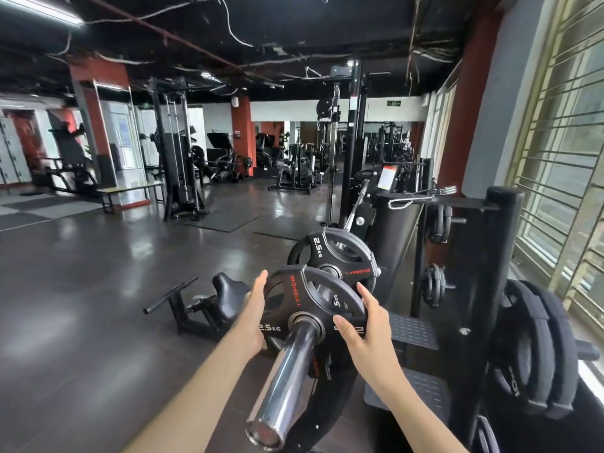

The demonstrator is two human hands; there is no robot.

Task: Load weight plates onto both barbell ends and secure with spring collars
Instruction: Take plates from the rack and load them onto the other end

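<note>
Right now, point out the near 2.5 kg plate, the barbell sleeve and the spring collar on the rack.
near 2.5 kg plate (295, 291): head view, on its upper-left face by the red lettering.
barbell sleeve (287, 371): head view, on the chrome mid-length.
spring collar (434, 191): head view, on its wire coil.

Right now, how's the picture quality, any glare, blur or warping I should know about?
Head view: wide-angle warping bows the window bars and ceiling edges; daylight from the window and ceiling lamps glares off the glossy floor; the sleeve shows bright highlights; the plate and both hands are sharp, the far machines soft.
</note>
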